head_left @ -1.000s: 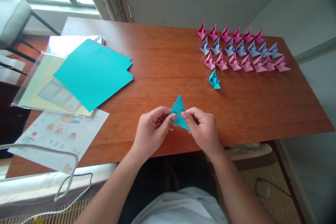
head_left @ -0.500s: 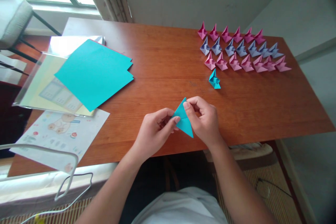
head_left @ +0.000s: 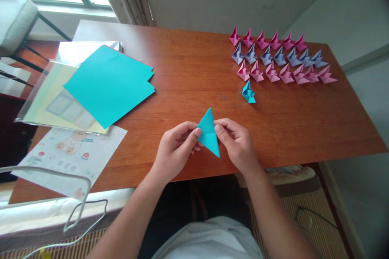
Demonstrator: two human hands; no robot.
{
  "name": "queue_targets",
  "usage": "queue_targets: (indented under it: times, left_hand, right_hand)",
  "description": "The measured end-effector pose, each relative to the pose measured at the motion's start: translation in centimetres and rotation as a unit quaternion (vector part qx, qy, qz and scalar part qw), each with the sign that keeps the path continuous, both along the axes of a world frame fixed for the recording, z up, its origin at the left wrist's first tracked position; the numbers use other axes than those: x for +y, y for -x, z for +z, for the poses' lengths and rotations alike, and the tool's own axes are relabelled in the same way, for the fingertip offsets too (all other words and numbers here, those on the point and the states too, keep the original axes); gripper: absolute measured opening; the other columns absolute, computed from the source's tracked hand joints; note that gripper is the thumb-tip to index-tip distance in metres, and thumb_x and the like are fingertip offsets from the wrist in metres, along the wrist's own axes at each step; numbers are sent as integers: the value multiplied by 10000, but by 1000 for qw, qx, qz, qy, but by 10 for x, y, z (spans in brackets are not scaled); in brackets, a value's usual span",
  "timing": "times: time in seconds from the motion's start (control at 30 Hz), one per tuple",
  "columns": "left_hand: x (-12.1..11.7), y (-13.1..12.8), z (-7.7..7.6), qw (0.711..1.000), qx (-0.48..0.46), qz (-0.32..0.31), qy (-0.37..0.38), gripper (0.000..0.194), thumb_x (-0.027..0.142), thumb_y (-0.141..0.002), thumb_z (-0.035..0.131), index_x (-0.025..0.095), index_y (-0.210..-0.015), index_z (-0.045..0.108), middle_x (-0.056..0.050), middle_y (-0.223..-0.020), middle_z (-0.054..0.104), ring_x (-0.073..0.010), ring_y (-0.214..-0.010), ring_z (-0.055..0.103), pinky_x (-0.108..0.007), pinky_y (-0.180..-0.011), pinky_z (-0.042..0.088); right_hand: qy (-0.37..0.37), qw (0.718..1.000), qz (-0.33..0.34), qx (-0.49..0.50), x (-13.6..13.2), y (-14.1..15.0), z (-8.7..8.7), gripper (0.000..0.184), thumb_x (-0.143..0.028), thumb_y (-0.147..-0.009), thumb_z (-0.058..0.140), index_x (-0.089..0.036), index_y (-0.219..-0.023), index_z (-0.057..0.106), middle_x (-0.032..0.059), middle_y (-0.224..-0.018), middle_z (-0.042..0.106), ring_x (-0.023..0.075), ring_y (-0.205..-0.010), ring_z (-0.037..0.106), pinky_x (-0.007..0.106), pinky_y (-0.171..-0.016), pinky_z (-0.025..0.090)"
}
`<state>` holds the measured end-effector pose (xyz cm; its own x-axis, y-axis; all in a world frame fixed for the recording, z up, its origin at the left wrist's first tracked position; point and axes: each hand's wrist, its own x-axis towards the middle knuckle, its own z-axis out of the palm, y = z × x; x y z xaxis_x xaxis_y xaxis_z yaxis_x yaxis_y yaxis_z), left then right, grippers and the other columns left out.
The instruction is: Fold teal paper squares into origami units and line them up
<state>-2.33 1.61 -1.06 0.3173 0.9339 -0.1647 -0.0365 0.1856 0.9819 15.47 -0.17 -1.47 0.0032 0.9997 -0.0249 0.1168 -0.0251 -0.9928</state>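
A piece of turquoise paper (head_left: pixel 209 131), folded into a triangle with a crease across its middle, is held up between my two hands near the table's front edge. My left hand (head_left: pixel 178 145) pinches its left corner, thumb on top and fingers underneath. On the other side, my right hand (head_left: pixel 237 141) is closed at the paper's right edge, with the thumb against it and the other fingertips hidden behind. Beyond my right hand stands a finished-looking turquoise origami figure (head_left: pixel 249 92) with a pointed top.
Rows of origami figures in magenta (head_left: pixel 261 40), lavender (head_left: pixel 266 55) and pink (head_left: pixel 272 73) stand at the table's back right. Turquoise sheets (head_left: pixel 109 85) lie at left over a clear plastic folder (head_left: pixel 33 97). A printed bear sheet (head_left: pixel 69 162) lies nearer me.
My right thumb has slid down from the folded paper's top to its right edge. The paper has shifted slightly left and up, and its top point is now uncovered.
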Motion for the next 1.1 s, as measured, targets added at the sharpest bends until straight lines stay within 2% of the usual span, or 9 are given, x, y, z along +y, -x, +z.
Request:
queue_targets:
  times: [0.17,0.4,0.8,1.1]
  left_hand:
    - [0,0,-3,1000,5,4,-17,255,390,-994,611,157,-956,707,15,-658,641,-85,-587,601,-152,-515,478]
    - [0,0,-2,1000,-15,26,-9,232,377,-975,646,158,-965,723,22,-671,638,-69,-558,577,-141,-489,459]
    - [1,-1,0,999,-26,30,-17,206,354,-959,674,157,-954,735,32,-662,610,-45,-522,521,-125,-471,430]
    - [0,0,-4,999,-10,21,-31,208,346,-984,639,165,-985,743,33,-655,599,-48,-535,512,-126,-487,425]
  right_hand:
    - [16,999,14,40,-5,-1,3,177,-372,-979,633,-243,-994,753,-8,-800,728,129,-677,671,227,-591,547]
    - [27,994,36,100,-8,0,1,154,-328,-962,669,-298,-1083,759,-9,-935,767,130,-764,711,233,-668,603]
    - [61,979,80,178,-9,-2,3,177,-259,-921,719,-253,-1097,740,4,-940,782,135,-823,742,230,-714,622]
    - [86,977,91,173,-6,-6,5,162,-256,-902,731,-242,-1063,737,7,-970,790,144,-866,747,245,-750,628]
